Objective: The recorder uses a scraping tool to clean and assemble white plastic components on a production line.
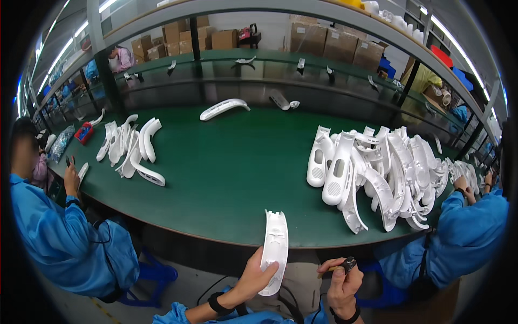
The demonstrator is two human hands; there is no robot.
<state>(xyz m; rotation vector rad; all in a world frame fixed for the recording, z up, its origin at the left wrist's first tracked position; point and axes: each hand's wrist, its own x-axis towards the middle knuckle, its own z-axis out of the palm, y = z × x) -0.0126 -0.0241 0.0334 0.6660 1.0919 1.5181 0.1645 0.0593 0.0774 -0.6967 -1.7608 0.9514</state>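
My left hand [258,278] grips a curved white plastic housing part [276,243] by its lower half, thumb lying on the ribbed inner face. The part stands nearly upright just in front of the table's near edge, with a perforated patch at its lower end. To the right, my right hand [343,283] is closed around a small hand tool [348,264] with a dark rounded end; a thin brownish piece sticks out to the left between the fingers. The tool's exact kind cannot be made out. Both wrists wear black bands, and the two hands are apart.
A big pile of white housing parts [386,173] covers the right of the green table [232,178]. A smaller group [129,143] lies left, beyond it a red bin [84,133]. One part [224,108] rests near the back. Blue-clothed people sit on both sides.
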